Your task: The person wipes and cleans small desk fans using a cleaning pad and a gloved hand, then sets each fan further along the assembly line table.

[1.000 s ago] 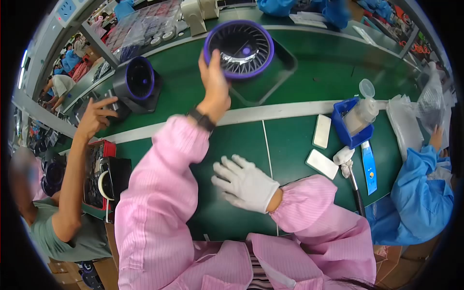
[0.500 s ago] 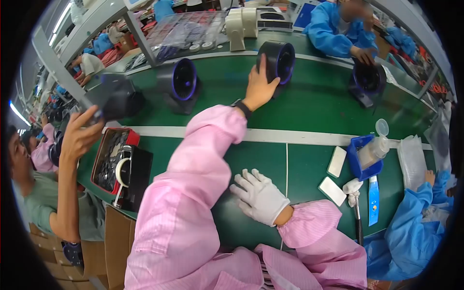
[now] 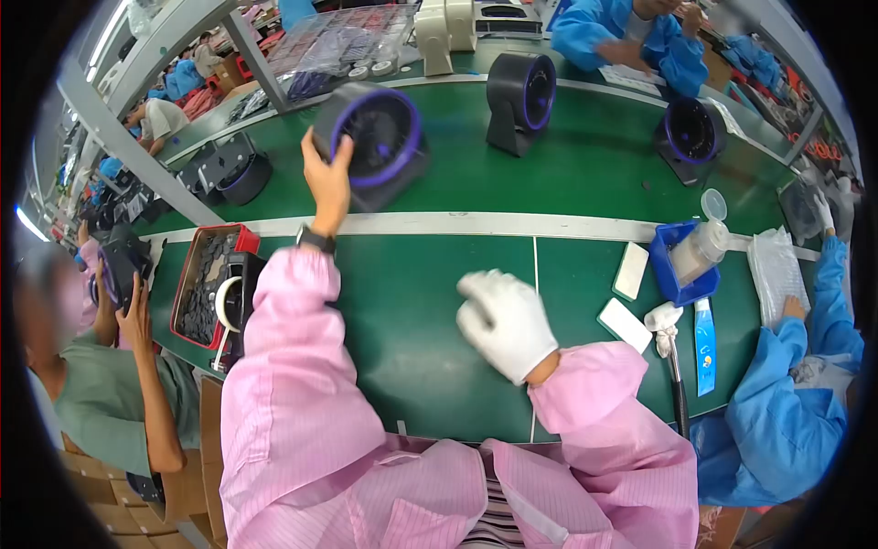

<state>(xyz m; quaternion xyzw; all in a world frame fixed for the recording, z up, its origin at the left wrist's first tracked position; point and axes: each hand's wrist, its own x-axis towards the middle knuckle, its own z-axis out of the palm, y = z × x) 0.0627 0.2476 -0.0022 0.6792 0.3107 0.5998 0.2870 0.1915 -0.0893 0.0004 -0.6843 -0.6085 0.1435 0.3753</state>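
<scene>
My left hand (image 3: 327, 183), bare with a dark wristband, grips the side of a black fan housing (image 3: 413, 165) with a purple ring. The housing is tilted and blurred by motion, above the far side of the green bench. My right hand (image 3: 508, 322), in a white glove, is over the near bench with thumb and fingers apart and nothing in it. A second fan housing (image 3: 498, 105) stands upright to the right of the held one. Farther right, another housing (image 3: 672, 165) stands near a co-worker in blue.
A white rail (image 3: 439, 224) crosses the bench. At left are a red bin (image 3: 247, 240) of dark parts and a tape roll (image 3: 229, 304). On the right are a blue tray (image 3: 672, 284), white blocks (image 3: 631, 271), a brush-like tool (image 3: 675, 366) and a blue tube (image 3: 704, 352). Co-workers sit around.
My left hand has moved left from the middle housing to the left one, now tilted in its grip. My gloved right hand has lifted and its fingers curled. The left co-worker's housing is lower and nearer.
</scene>
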